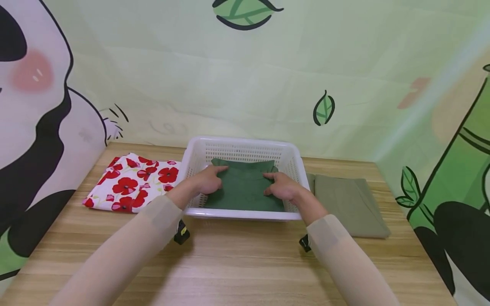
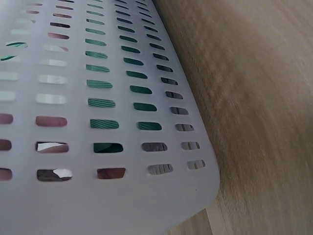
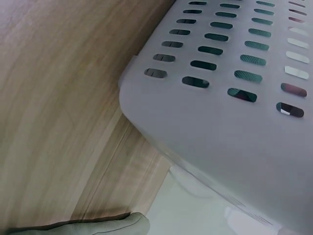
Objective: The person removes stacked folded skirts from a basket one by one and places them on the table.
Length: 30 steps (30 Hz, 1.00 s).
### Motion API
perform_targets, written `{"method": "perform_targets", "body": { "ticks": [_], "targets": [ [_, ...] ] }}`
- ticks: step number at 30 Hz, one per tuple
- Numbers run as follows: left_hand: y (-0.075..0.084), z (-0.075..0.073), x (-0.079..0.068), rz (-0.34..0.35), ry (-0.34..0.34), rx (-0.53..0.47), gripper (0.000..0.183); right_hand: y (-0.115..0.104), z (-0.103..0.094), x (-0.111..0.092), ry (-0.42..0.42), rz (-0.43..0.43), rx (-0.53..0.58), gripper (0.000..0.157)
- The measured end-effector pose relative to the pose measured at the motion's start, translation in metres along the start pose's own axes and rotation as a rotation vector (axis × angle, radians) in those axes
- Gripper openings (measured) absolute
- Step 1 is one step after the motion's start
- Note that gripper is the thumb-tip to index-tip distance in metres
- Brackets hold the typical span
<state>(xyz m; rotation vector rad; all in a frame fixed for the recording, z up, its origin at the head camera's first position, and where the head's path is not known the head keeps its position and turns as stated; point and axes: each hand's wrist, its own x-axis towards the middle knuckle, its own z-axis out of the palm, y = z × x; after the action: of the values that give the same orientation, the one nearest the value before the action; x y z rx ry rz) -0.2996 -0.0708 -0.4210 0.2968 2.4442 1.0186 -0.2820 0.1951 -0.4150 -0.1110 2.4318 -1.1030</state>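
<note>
A folded dark green garment [image 1: 250, 191] lies inside a white perforated plastic basket [image 1: 241, 213]. On the garment's left side is my left hand [image 1: 209, 179], its index finger stretched out over the cloth near the upper left corner. Opposite it, my right hand [image 1: 282, 186] reaches over the basket's right side, index finger extended and touching the cloth near the upper right. Green fabric shows through the slots of the basket wall [image 2: 117, 200] in the left wrist view. The right wrist view also has the basket wall [image 3: 215, 122] close up. Both wrist views hide the hands.
A folded white cloth with red flowers [image 1: 126, 185] lies left of the basket. To its right is a folded grey-green cloth [image 1: 346, 204]. All stand on a wooden table [image 1: 237, 259], backed by a printed wall covering [image 1: 245, 85].
</note>
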Motion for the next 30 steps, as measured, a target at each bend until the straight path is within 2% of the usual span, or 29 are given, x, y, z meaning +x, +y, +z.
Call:
{"method": "perform_targets", "body": {
  "ticks": [9,15,30],
  "targets": [
    [0.002,-0.002,-0.005,-0.003,0.005,-0.007,0.073,-0.004,-0.002,-0.004,0.024,-0.008,-0.018,0.074],
    [0.007,-0.005,-0.008,0.028,0.032,-0.003,0.073,-0.008,-0.007,-0.007,0.043,-0.035,-0.026,0.075],
    [0.031,-0.026,-0.022,0.081,0.076,0.025,0.074,-0.025,-0.022,-0.016,0.078,-0.121,-0.035,0.076]
  ]
}}
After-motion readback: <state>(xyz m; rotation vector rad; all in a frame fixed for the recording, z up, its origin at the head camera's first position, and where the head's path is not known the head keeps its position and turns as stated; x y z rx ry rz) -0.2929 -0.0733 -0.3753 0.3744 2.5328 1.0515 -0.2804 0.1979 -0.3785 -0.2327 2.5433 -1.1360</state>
